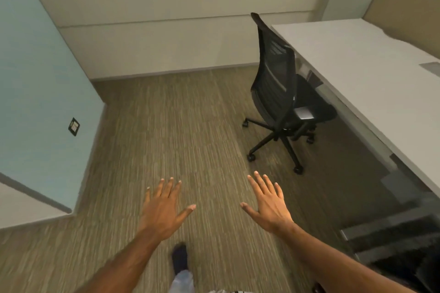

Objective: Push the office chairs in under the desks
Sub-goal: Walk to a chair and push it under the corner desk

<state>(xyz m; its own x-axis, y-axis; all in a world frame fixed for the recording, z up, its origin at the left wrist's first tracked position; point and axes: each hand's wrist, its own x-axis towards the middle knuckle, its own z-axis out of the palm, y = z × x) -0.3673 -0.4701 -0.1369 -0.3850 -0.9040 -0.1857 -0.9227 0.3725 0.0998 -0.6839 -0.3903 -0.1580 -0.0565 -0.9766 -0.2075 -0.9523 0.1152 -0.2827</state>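
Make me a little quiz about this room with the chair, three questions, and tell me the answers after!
1. True or false: the left hand is touching the chair.
2. Which side of the desk is the chair on: A) its left, B) on top?
3. What covers the floor?

Key:
1. False; both it and the right hand are open, above the carpet.
2. A.
3. Striped carpet.

The room has soft, warm indoor light, a little dim, with no hard glare. Under the desk point(371, 59) at the right the shadow is deep, and the chair point(278, 88) is almost black with few details. The wide lens bends the walls at the left and upper edges. The whole frame looks slightly soft; the carpet point(190, 126) is smeared.
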